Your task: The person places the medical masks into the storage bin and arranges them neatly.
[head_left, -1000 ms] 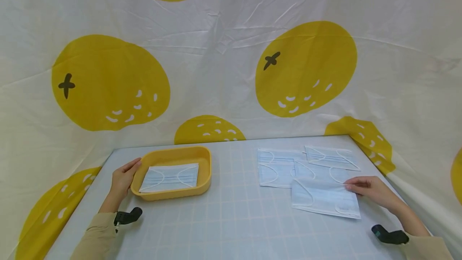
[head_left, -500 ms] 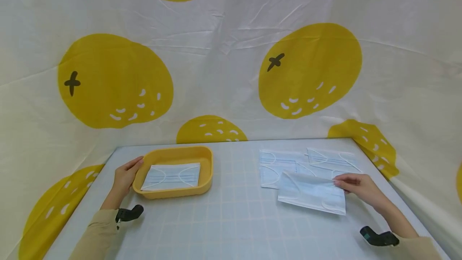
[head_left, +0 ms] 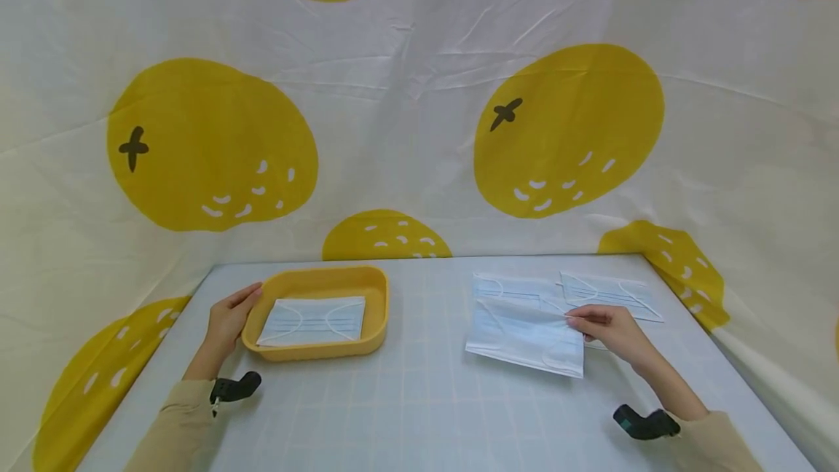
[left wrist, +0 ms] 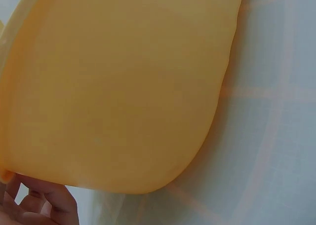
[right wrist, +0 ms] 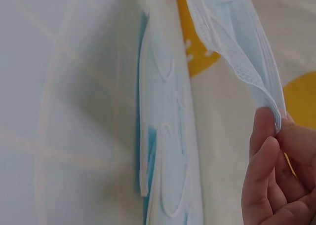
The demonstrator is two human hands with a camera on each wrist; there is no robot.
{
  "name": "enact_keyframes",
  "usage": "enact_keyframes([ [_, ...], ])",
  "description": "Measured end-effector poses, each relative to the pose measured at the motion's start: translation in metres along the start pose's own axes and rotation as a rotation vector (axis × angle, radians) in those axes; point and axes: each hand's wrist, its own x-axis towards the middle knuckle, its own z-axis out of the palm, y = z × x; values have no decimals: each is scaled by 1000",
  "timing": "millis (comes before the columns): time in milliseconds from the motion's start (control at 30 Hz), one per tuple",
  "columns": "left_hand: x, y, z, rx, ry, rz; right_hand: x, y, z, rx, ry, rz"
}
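Note:
My left hand (head_left: 225, 320) grips the left rim of a yellow tray (head_left: 380, 290); in the left wrist view, curled fingers (left wrist: 61, 200) hold the tray's edge, and its side wall (left wrist: 123, 96) fills much of the picture. Inside the tray lies a pale blue face mask (head_left: 313, 322) with white ear loops. Over on the right, thumb and fingertips of my right hand (head_left: 615, 333) pinch the upper right corner of another face mask (head_left: 524, 337). That mask hangs tilted above the table, partly covering other masks. The right wrist view shows the pinched corner of the mask (right wrist: 252, 62) clearly.
Several more face masks lie overlapping on the table behind the held one, including one mask (head_left: 612, 294) at the back right. A white cloth printed with yellow fruit (head_left: 570, 130) hangs behind the pale checked table (head_left: 393, 406).
My right hand has lifted the face mask off the others and carried it leftward. The left hand stays on the tray's rim. The view has shifted slightly.

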Motion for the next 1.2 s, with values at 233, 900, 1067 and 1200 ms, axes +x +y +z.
enact_keyframes([
  [233,1,2,1,16,2,9,16,-21,25,54,-37,-26],
  [900,8,4,1,57,1,37,61,-97,92,196,-142,-110],
  [1067,7,3,0,48,2,31,71,-114,114,226,-167,-135],
  [1200,7,3,1,42,8,9,78,-129,129,244,-180,-125],
])
